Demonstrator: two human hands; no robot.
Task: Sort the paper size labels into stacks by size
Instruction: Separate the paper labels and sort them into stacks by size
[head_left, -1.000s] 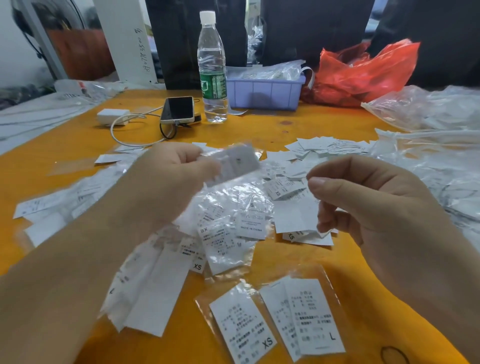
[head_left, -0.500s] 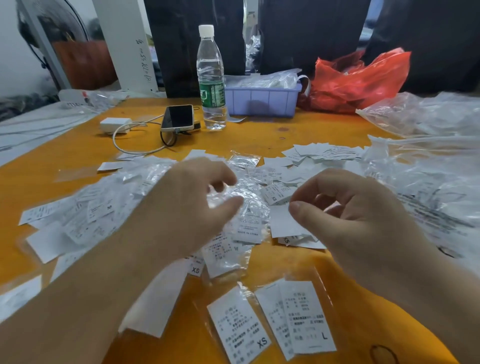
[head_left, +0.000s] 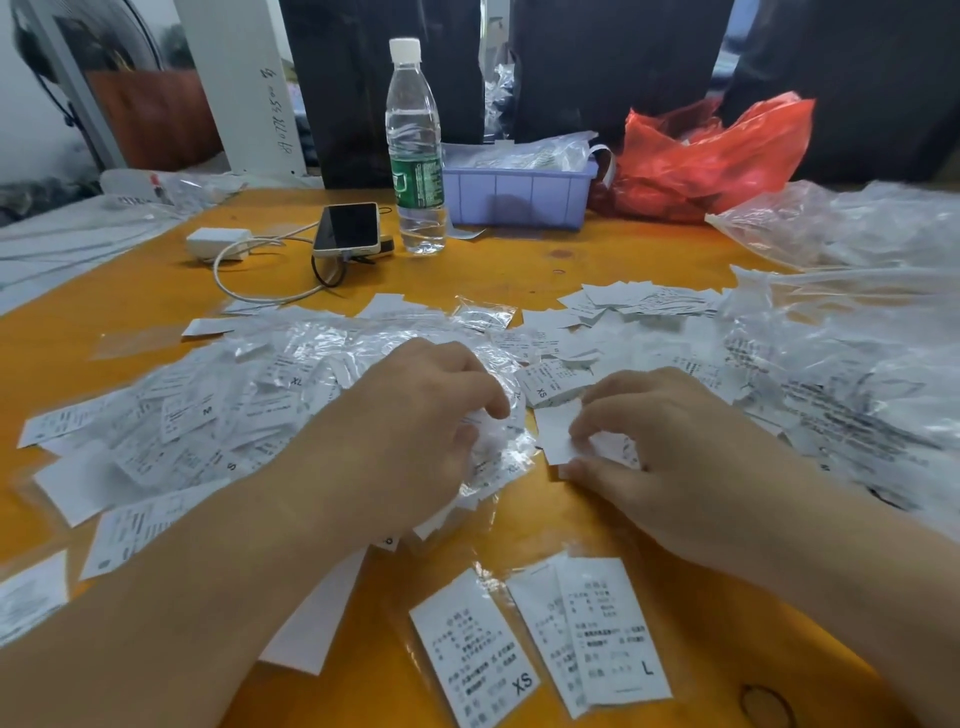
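Note:
White paper size labels, many in clear sleeves, lie scattered in a heap (head_left: 208, 410) across the orange table (head_left: 519, 270). My left hand (head_left: 415, 431) is down on the heap, its fingers curled into a bagged label (head_left: 498, 447). My right hand (head_left: 670, 457) pinches a blank-side white label (head_left: 556, 431) lying at the heap's right edge. An XS label (head_left: 472, 649) and an L label (head_left: 613, 631) lie near me, each in a clear sleeve. More loose labels (head_left: 639, 301) sit farther back on the right.
A water bottle (head_left: 415, 150), a phone (head_left: 348, 228) with a white charger (head_left: 215, 243) and cable, a lilac bin (head_left: 514, 195) and a red plastic bag (head_left: 701, 156) stand at the back. Clear plastic bags (head_left: 841, 374) cover the right side.
Both hands have come down from mid-air onto the heap. The left hand no longer holds a label up; the right hand's fingers have closed on a white label.

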